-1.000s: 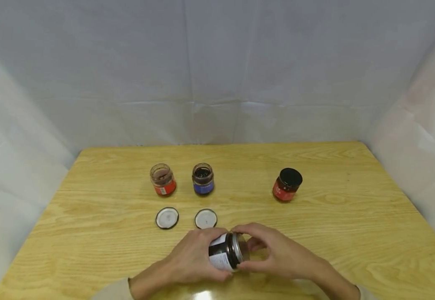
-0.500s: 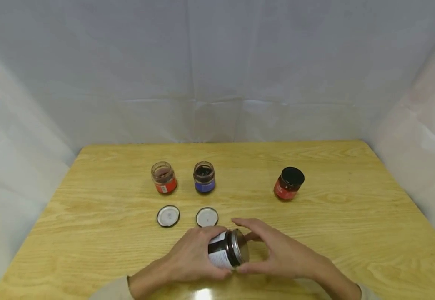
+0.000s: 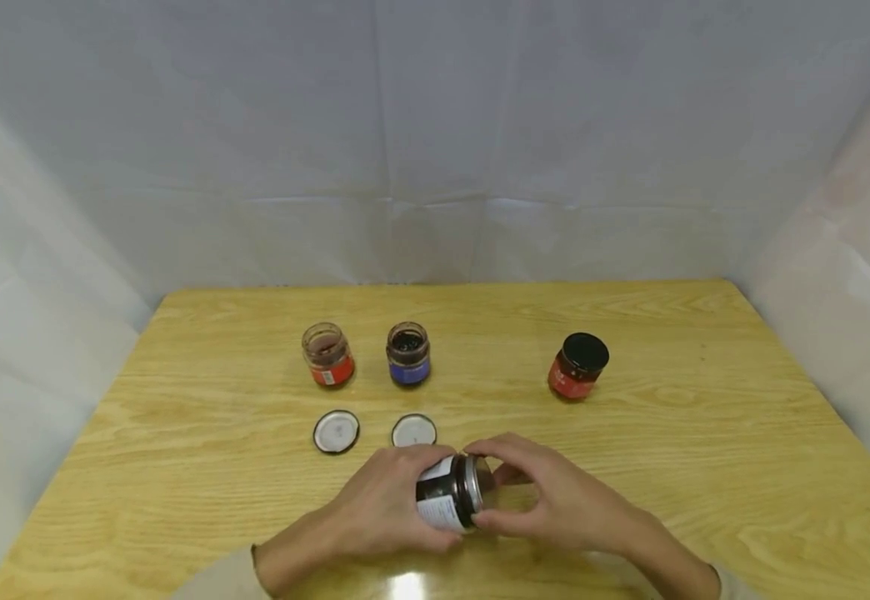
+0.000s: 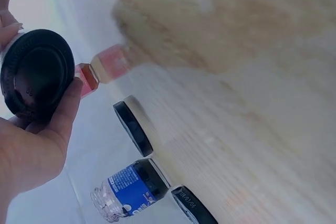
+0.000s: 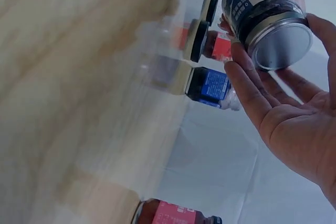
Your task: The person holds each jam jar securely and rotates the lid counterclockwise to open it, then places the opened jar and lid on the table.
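My left hand (image 3: 390, 504) grips a dark jar (image 3: 437, 492) with a white label, tilted on its side with its silver lid (image 3: 483, 479) facing right. Its black base (image 4: 39, 74) shows in the left wrist view. The right hand (image 3: 562, 500) holds the lid by its edge, fingertips along the far side and thumb at the near side. In the right wrist view the lid's flat silver top (image 5: 283, 45) lies between thumb and fingers. Just beyond the left hand, a loose lid (image 3: 414, 430) lies with its white inside up.
Farther back stand two lidless jars, one red-labelled (image 3: 330, 372) and one blue-labelled (image 3: 408, 371). Another upturned lid (image 3: 336, 432) lies before the red-labelled one. A red-labelled jar with a black lid (image 3: 583, 354) stands at the right. White sheeting (image 3: 435, 242) hangs behind the table.
The right fingers spread away from the lid half a second ago and are now back around its edge. The left hand keeps its grip on the jar in nearly the same place.
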`<state>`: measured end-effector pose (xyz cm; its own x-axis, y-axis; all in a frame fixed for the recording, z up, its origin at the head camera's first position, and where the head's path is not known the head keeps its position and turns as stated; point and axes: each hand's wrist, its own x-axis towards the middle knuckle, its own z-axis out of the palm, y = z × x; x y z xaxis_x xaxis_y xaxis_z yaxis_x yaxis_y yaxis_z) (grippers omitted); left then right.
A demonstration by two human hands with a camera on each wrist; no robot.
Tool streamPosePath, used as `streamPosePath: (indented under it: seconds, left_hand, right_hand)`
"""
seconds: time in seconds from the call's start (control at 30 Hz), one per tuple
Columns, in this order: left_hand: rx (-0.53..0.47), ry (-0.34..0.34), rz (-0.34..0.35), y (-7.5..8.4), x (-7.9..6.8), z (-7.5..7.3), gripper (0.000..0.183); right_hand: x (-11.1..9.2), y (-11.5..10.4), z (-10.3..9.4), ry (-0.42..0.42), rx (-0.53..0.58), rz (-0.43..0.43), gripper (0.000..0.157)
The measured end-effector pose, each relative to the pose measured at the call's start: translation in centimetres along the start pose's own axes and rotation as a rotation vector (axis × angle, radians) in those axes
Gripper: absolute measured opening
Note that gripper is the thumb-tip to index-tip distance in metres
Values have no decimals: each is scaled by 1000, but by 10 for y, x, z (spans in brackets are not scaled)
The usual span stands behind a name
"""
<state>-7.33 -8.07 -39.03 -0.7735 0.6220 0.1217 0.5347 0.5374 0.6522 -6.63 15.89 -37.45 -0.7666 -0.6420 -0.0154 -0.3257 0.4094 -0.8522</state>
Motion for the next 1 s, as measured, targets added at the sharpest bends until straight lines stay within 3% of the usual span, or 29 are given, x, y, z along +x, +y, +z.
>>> streamPosePath:
  seconds: [0.2,0.33,0.43,0.5,1.0]
  left_hand:
    - [-39,-11,-2,0,2,-2,53]
    - [-14,-2,-8,0,4,-2,54]
    - [0,2,-12,0,5,-1,55]
    - [0,3,-14,0,6,-1,55]
    - [-20,12,6,2,6,-1,55]
  right_hand:
    - [1,1,-4,3,-48,-168,56]
    - [1,-1,-4,12,-37,-31,68]
    - [2,-4,-3,12,-1,122,69]
    - [4,-6,-3,15,17,170,64]
    - [2,-1,-5,49,2,25,57]
